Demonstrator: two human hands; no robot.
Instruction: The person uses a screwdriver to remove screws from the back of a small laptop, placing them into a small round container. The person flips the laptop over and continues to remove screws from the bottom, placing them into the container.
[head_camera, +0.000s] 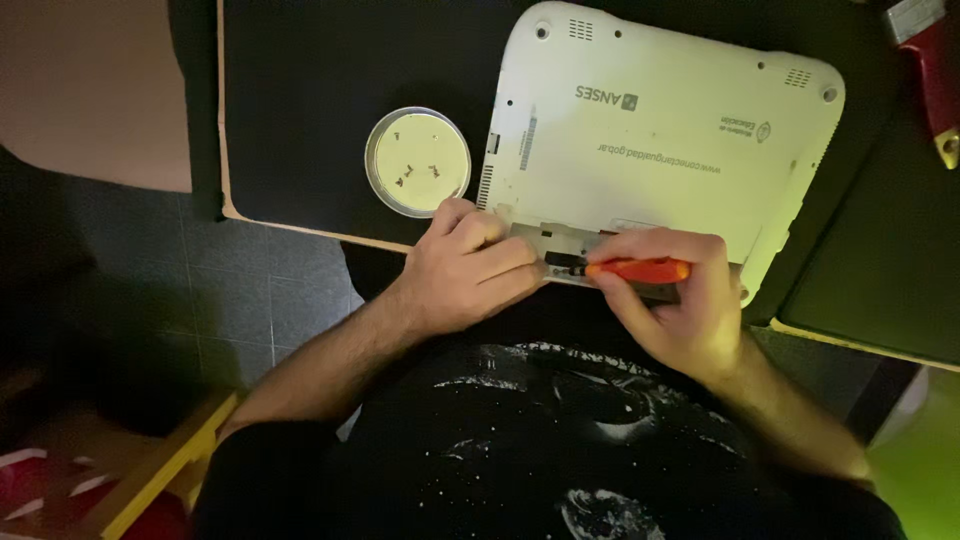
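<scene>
Your right hand (672, 300) has its grip closed around an orange-handled screwdriver (632, 269), held almost level with its dark tip pointing left into the open bay at the near edge of the white laptop (660, 140), which lies upside down on the dark desk (300, 90). Your left hand (462, 275) rests curled on that same near edge, fingers pressing beside the tip; it grips nothing that you can see. A round dish (418, 162) with small screws sits just left of the laptop.
</scene>
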